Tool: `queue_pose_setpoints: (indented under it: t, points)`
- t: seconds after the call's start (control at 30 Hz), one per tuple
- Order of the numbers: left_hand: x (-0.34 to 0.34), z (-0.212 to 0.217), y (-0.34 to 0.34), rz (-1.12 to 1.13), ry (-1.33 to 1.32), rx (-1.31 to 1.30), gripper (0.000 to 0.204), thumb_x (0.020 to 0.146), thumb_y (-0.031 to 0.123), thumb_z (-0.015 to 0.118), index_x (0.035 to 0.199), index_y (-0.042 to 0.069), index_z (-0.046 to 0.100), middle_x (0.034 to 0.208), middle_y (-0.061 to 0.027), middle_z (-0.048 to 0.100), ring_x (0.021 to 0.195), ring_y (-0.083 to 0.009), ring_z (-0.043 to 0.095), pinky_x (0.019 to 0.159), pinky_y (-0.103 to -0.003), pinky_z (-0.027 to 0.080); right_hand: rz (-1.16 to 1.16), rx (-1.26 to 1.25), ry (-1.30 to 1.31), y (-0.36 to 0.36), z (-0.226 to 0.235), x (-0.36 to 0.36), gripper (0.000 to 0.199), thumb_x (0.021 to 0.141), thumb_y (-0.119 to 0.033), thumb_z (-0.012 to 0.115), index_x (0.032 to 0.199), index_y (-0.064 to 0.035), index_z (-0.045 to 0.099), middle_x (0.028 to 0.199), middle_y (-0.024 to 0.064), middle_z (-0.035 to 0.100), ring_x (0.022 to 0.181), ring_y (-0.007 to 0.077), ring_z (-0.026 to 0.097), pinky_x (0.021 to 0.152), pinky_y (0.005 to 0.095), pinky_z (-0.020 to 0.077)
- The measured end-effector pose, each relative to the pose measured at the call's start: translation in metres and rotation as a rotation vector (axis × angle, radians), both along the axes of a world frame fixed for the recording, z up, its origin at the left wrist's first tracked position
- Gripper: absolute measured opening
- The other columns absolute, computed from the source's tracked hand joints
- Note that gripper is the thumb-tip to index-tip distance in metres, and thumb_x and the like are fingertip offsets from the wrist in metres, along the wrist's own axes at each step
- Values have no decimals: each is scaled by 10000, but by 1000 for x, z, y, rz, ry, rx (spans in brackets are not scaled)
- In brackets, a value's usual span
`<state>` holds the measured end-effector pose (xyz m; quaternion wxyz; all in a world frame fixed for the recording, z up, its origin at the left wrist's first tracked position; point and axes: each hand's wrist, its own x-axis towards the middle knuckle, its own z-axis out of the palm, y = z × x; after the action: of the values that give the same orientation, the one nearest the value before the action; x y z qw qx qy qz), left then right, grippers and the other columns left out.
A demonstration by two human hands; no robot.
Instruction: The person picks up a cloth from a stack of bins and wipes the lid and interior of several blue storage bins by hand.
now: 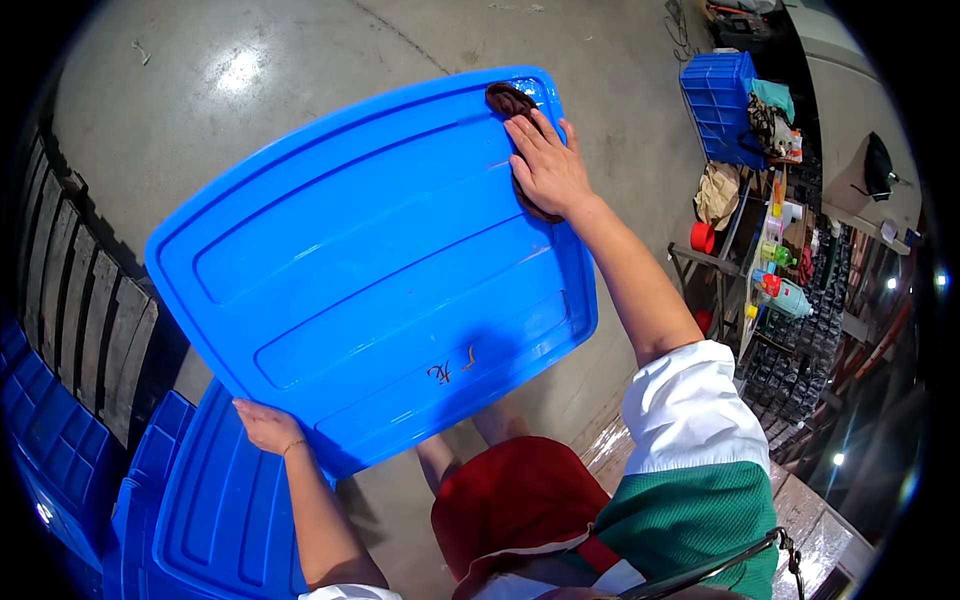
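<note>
Under our hands we see a smooth grey concrete floor with a shiny spot of light on it. We hold up a big blue plastic lid, tilted over the floor. Our left hand grips its near bottom edge, fingers curled under it. Our right hand lies flat and open near the far top corner, pressing a dark brown rag on the lid. Just below our left hand sits a stack of more blue lids. Left of that stands a dark wooden pallet. Far to the right of our right hand is a blue crate, then a shelf with small bright bottles and a red cup. Bare floor lies past the lid's far edge.
</note>
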<state>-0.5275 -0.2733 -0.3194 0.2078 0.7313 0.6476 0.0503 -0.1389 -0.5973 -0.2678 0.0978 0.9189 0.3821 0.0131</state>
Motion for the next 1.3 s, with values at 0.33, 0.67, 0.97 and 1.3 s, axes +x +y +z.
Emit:
queue_pose_setpoints:
  t: [0.33, 0.67, 0.97, 1.3]
  points:
    - [0, 4, 1, 6, 49, -20, 610, 960, 459, 268, 1125, -45, 571, 1052, -253, 599, 968, -435, 555, 809, -456, 453, -238, 543, 317, 52, -17, -45, 231, 662, -26, 534, 890, -33, 574, 835, 126, 590, 857, 331, 531, 791, 429, 409]
    - [6, 10, -2, 63, 52, -57, 592, 955, 465, 279, 1126, -15, 579, 1036, -238, 611, 976, -418, 558, 817, -440, 449, -225, 463, 264, -21, 6, -69, 406, 701, 29, 519, 1105, -16, 537, 1195, 152, 542, 1112, 318, 506, 950, 403, 404]
    - [8, 10, -1, 40, 39, -30, 615, 952, 489, 264, 1142, -6, 575, 1014, -242, 614, 932, -429, 568, 763, -461, 456, 92, -17, 447, -52, 35, -86, 583, 695, -43, 544, 1268, -105, 456, 1304, 55, 471, 1275, 272, 350, 1021, 447, 278]
    - [5, 8, -1, 27, 28, -14, 635, 944, 512, 254, 1144, 2, 575, 1021, -242, 610, 939, -437, 558, 768, -473, 449, -420, 273, 306, -54, 5, -146, 420, 648, 11, 543, 1066, -6, 501, 1012, 178, 552, 1010, 331, 489, 870, 422, 376]
